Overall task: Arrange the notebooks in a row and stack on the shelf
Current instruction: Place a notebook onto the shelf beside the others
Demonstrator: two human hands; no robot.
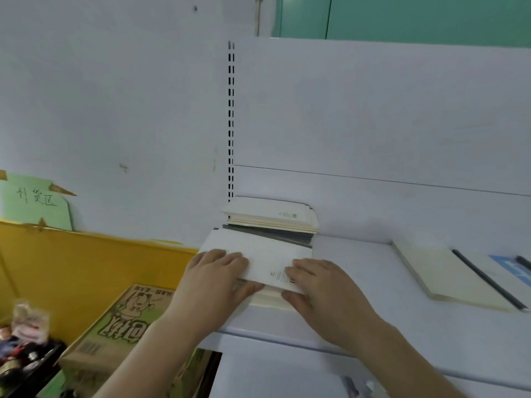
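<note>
A white-covered notebook point(258, 254) lies on top of a low stack at the left end of the white shelf point(373, 317). My left hand point(212, 280) grips its near left corner, fingers on the cover and thumb under the edge. At the near right corner my right hand point(319, 291) holds it the same way. Behind it a taller stack of notebooks point(270, 215) with cream and dark page edges stands against the back panel. A cream notebook with a black spine point(448, 274) lies flat further right on the shelf.
A blue-covered item point(514, 268) shows at the right edge. A slotted upright point(230, 124) rises behind the stacks. Left of the shelf stand a printed cardboard box point(115, 328), a yellow panel point(86, 268) and a bin of small packets point(26, 340).
</note>
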